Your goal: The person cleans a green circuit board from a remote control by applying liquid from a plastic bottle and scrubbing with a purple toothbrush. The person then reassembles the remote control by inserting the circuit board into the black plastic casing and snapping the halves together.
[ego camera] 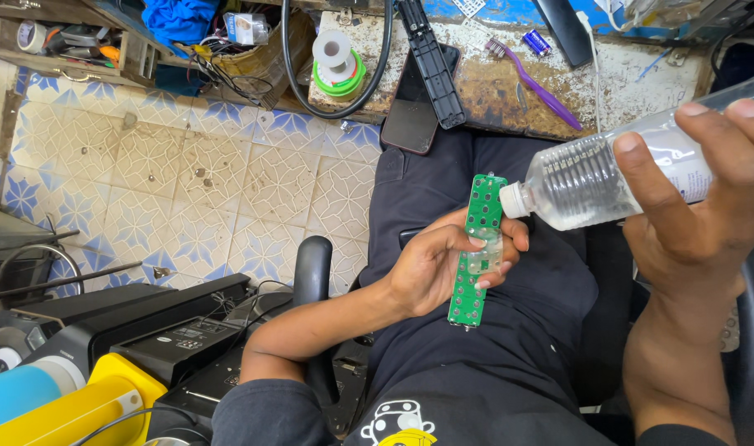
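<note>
Two hands worked: the left hand [443, 268] pinched a thin, stiff, likely fragile green circuit board [478, 248] by its edges, the right hand [699, 206] clasped a light, clear plastic bottle [591, 177].

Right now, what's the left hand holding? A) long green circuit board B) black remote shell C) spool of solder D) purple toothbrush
A: the left hand grips a long green circuit board upright over the lap, while the right hand tilts a clear plastic bottle with its white cap next to the board's upper end. The purple toothbrush lies on the bench.
</note>
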